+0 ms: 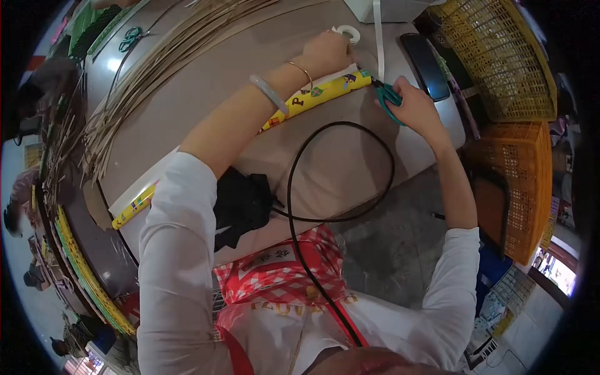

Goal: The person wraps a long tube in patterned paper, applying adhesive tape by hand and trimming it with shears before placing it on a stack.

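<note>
A long roll of yellow printed sheet [325,92] lies slantwise across the table, partly hidden under my left forearm. My left hand [329,52], fingers closed, is at the roll's upper right end, beside a roll of white tape [347,34]; what its fingers hold is hidden. My right hand [414,107] is closed on teal-handled scissors [389,100], whose dark blades are at the end of the yellow roll. A white strip [379,37] hangs down near the blades.
Thin brown strips [144,84] spread over the table [250,178]. A black cloth [244,206] and looped black cable [291,181] lie near my body. Right are a dark case [425,67], a yellow basket [500,62] and an orange crate [515,187]. Other people sit far left.
</note>
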`<state>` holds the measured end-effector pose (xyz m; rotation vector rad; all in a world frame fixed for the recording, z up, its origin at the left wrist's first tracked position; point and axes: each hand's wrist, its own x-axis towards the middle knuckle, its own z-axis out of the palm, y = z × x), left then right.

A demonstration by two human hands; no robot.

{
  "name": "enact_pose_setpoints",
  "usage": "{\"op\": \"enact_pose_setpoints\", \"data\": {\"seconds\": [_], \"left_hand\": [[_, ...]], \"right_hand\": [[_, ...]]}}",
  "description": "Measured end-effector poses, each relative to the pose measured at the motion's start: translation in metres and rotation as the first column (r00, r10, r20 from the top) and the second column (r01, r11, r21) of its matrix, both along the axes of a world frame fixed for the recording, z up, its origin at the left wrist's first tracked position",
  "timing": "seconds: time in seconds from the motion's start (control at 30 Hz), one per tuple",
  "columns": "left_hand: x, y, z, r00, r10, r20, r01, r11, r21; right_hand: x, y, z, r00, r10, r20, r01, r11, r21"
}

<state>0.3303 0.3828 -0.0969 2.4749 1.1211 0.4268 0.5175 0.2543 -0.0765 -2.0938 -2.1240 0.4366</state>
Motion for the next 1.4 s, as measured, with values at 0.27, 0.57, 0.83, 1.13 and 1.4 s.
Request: {"op": "enact_pose_setpoints", "data": {"seconds": [0.27,0.57,0.83,1.13,1.4], "left_hand": [[0.004,0.001,-0.023,0.997,0.058,0.042,-0.048,0.978,-0.203],[0.012,0.001,-0.019,0.994,0.112,-0.006,-0.108,0.946,-0.305],[0.029,0.000,-0.023,0.960,0.257,-0.114,-0.279,0.921,-0.271],[-0.137,-0.098,0.054,0.864,0.235,0.445,-0.134,0.959,-0.248],[-0.456,-0.243,0.036,0.408,0.859,0.310,-0.890,0.449,-0.073]], "right_hand": [[0.005,-0.007,0.000,0.997,-0.076,-0.025,0.076,0.997,-0.005],[0.025,-0.015,0.004,0.974,-0.092,0.207,0.071,0.992,0.105],[-0.004,-0.019,0.040,0.975,-0.055,0.216,0.021,0.987,0.156],[-0.065,-0.034,0.029,0.948,0.192,-0.254,-0.120,0.955,0.272],[-0.206,-0.021,0.057,0.773,0.354,-0.527,-0.307,0.935,0.178]]}}
